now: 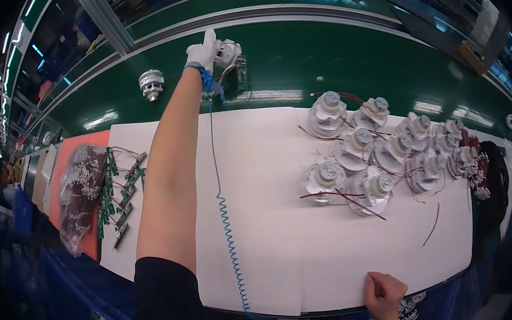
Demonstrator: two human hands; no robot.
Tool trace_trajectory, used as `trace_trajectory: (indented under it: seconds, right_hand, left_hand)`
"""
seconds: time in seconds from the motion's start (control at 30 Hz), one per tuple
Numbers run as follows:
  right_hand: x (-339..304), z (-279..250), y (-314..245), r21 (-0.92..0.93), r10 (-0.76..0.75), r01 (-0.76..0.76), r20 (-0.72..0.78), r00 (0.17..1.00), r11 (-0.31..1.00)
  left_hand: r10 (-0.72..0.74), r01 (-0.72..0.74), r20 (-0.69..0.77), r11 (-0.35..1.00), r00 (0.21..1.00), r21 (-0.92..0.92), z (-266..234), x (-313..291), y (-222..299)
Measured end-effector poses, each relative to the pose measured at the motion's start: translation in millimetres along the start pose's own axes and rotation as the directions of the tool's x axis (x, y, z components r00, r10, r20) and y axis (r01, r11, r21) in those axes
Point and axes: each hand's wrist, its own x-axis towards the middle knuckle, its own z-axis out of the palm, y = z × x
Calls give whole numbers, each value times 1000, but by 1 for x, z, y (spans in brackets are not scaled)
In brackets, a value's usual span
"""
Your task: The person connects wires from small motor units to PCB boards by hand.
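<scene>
My left hand (pixel 201 54), in a white glove with a blue wrist strap, reaches across to the far green belt. It grips a white plastic motor assembly (pixel 227 52); its fingers are partly hidden. A green circuit board (pixel 242 73) hangs beside that assembly, with wires between them. Another white assembly (pixel 151 85) stands apart, left of my forearm. My bare right hand (pixel 385 295) rests curled into a loose fist at the table's front edge, with nothing visible in it. From the wrist strap a coiled blue cord (pixel 230 243) runs down over the white sheet.
Several white motor units (pixel 357 146) with red wires crowd the right of the white table covering (pixel 260 179). Green circuit boards (pixel 124 194) and a plastic bag of wired connectors (pixel 83 187) lie on the left. A loose wire (pixel 432 225) lies at right. Blue bins stand below the table.
</scene>
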Motion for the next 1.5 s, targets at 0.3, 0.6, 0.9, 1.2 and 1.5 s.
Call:
trace_trajectory:
  seconds: [0.3, 0.6, 0.9, 1.2, 1.5]
  right_hand:
    - [-2, -1, 4, -95, 36, -35, 11, 999, 995]
    - [1, -3, -9, -112, -47, 55, 69, 996, 992]
    - [-6, 0, -2, -57, -142, 142, -6, 990, 988]
    - [-19, -18, 12, 14, -52, 56, -201, 978, 998]
    - [60, -40, 60, -175, 8, -66, -315, 949, 982]
  left_hand:
    - [7, 208, -253, 546, 967, 812, -119, -38, -30]
    - [-262, 378, -447, 906, 856, 192, -116, -29, -91]
    - [77, -70, -483, 997, 872, 33, -185, -62, 31]
    - [-31, -610, 832, 666, 553, 430, -182, -262, 152]
    - [50, -523, 796, 779, 603, 347, -105, -381, 98]
